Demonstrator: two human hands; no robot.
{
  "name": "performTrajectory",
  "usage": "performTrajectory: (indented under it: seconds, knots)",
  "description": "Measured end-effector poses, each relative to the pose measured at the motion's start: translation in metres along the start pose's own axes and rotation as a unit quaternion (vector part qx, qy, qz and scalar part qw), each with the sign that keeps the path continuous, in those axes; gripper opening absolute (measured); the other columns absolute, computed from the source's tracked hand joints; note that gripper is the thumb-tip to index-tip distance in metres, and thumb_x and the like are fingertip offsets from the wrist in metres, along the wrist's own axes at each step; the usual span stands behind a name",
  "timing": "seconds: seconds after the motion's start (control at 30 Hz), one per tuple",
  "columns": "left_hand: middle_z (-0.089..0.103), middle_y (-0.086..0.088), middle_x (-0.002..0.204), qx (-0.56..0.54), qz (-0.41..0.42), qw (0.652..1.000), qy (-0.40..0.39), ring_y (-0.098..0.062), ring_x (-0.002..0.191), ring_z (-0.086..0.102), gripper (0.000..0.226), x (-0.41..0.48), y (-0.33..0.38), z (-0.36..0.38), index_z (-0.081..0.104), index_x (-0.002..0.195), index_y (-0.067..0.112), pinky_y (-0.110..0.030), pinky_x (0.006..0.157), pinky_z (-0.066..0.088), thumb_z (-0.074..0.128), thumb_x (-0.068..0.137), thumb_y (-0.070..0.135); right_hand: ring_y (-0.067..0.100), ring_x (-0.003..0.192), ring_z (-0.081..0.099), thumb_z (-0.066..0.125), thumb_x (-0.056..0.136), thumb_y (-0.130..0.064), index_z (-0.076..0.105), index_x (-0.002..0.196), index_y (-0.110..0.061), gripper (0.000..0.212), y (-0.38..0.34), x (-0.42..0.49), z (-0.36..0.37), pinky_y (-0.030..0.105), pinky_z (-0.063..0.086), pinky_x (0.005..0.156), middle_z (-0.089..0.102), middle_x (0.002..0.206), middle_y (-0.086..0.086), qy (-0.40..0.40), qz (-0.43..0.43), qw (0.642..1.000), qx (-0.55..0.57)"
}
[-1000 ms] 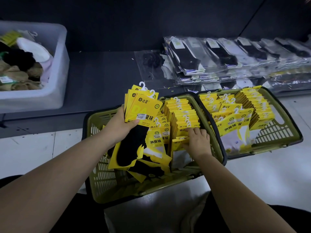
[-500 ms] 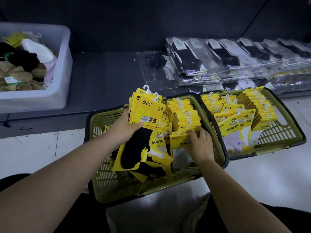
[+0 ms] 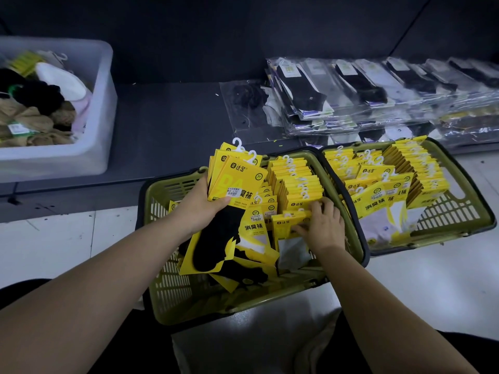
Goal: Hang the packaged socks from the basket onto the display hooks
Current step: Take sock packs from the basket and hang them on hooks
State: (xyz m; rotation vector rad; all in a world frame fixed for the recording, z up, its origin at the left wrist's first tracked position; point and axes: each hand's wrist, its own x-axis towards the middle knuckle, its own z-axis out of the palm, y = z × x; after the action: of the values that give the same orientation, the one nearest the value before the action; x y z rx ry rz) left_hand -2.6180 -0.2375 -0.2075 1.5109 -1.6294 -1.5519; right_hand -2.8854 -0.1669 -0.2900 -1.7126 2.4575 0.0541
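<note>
An olive green basket (image 3: 172, 300) on the floor holds rows of yellow-carded sock packs (image 3: 297, 182) with white hooks. My left hand (image 3: 201, 209) grips a fanned stack of black-sock packs (image 3: 235, 179) above the basket's left part. My right hand (image 3: 322, 225) pinches the yellow card of one light-sock pack (image 3: 286, 230) in the basket's middle, lifted slightly from the row. A second green basket (image 3: 459, 211) to the right holds more yellow packs. No display hooks are in view.
A low dark shelf (image 3: 167, 122) runs behind the baskets. On it stand a white tub (image 3: 100, 109) of loose socks at the left and piles of clear-bagged socks (image 3: 364, 90) at the right. White tiled floor (image 3: 54, 244) lies around the baskets.
My right hand has drawn one light-sock pack up and toward me out of the row. The left hand keeps its stack, almost still.
</note>
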Motion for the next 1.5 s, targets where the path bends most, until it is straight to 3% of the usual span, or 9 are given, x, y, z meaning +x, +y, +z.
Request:
performTrajectory:
  seconds: [0.2,0.33,0.53,0.8,0.9,1.0,1.2,1.37,1.5]
  knots:
    - [0.055,0.009,0.119,-0.023,-0.003,1.0,0.008,-0.009,0.109,0.049,0.049,0.002,0.001,-0.002,0.039,0.137,0.024,-0.026,0.09,0.036,0.058,0.093,0.016,0.018,0.086,0.058,0.083,0.071,-0.022,0.049,0.103,-0.018,0.047,-0.004,-0.002,-0.007,0.029,0.048,0.069,0.059,0.086,-0.006,-0.151,0.049,0.936,0.314]
    - [0.055,0.013,0.116,-0.059,-0.009,0.998,0.021,-0.009,0.106,0.051,0.048,0.003,0.003,-0.01,0.037,0.138,0.027,-0.023,0.086,0.039,0.057,0.093,0.03,0.021,0.093,0.069,0.082,0.063,-0.025,0.067,0.096,-0.018,0.037,-0.002,-0.013,-0.048,0.032,0.056,0.079,0.073,0.091,0.001,-0.167,0.056,0.808,0.561]
    - [0.06,0.007,0.124,-0.218,-0.034,0.974,0.048,-0.016,0.119,0.055,0.043,0.004,0.01,-0.016,0.041,0.135,0.026,-0.04,0.108,0.038,0.052,0.095,0.035,0.022,0.092,0.071,0.07,0.074,-0.027,0.069,0.098,-0.014,0.027,-0.036,0.015,-0.156,0.037,0.058,0.075,0.075,0.097,0.006,-0.055,-0.009,0.634,0.772]
    - [0.069,0.005,0.117,-0.371,-0.085,0.921,-0.08,-0.015,0.102,0.068,0.058,-0.014,0.043,-0.006,0.058,0.123,0.031,-0.037,0.082,0.051,0.049,0.076,0.064,0.018,0.085,0.071,0.062,0.092,-0.016,0.064,0.097,-0.016,0.006,-0.126,0.015,-0.167,0.04,0.058,0.08,0.074,0.091,0.001,-0.039,-0.006,0.699,0.714]
    - [0.068,-0.002,0.12,-0.345,-0.041,0.936,-0.053,-0.022,0.105,0.067,0.072,-0.02,0.045,0.0,0.045,0.135,0.024,-0.041,0.086,0.053,0.068,0.069,0.041,0.023,0.095,0.069,0.068,0.086,-0.02,0.063,0.097,-0.021,0.012,-0.139,0.008,-0.167,0.046,0.055,0.087,0.072,0.101,0.007,-0.023,-0.029,0.736,0.676]
    - [0.07,-0.003,0.114,-0.34,-0.026,0.94,-0.023,-0.022,0.099,0.069,0.065,-0.021,0.048,0.005,0.046,0.132,0.022,-0.039,0.08,0.056,0.072,0.073,0.03,-0.001,0.079,0.067,0.08,0.075,-0.021,0.058,0.095,-0.024,0.03,-0.135,0.0,-0.166,0.022,0.056,0.073,0.07,0.09,-0.005,0.032,-0.023,0.774,0.632]
    - [0.07,-0.002,0.113,-0.325,0.002,0.946,0.008,-0.023,0.1,0.069,0.073,-0.013,0.065,0.002,0.045,0.132,0.023,-0.043,0.086,0.054,0.073,0.067,0.039,0.013,0.076,0.07,0.072,0.083,-0.01,0.06,0.096,-0.008,0.018,-0.112,0.008,-0.18,0.025,0.056,0.068,0.072,0.088,0.005,0.014,0.009,0.727,0.687]
    - [0.069,0.004,0.114,-0.268,0.036,0.961,0.056,-0.019,0.101,0.067,0.047,0.001,0.09,-0.016,0.05,0.13,0.029,-0.041,0.089,0.052,0.053,0.087,0.049,0.023,0.086,0.07,0.059,0.091,-0.004,0.051,0.111,-0.009,0.022,-0.106,0.035,-0.211,0.037,0.056,0.07,0.074,0.096,0.008,-0.048,-0.032,0.658,0.751]
    - [0.069,0.004,0.113,-0.216,0.124,0.966,0.07,-0.014,0.1,0.068,0.039,0.012,0.132,-0.037,0.05,0.125,0.031,-0.038,0.091,0.052,0.057,0.088,0.041,0.022,0.082,0.071,0.067,0.083,0.0,0.059,0.106,-0.015,0.029,-0.11,0.05,-0.26,0.032,0.056,0.065,0.075,0.091,0.005,-0.003,-0.106,0.678,0.727]
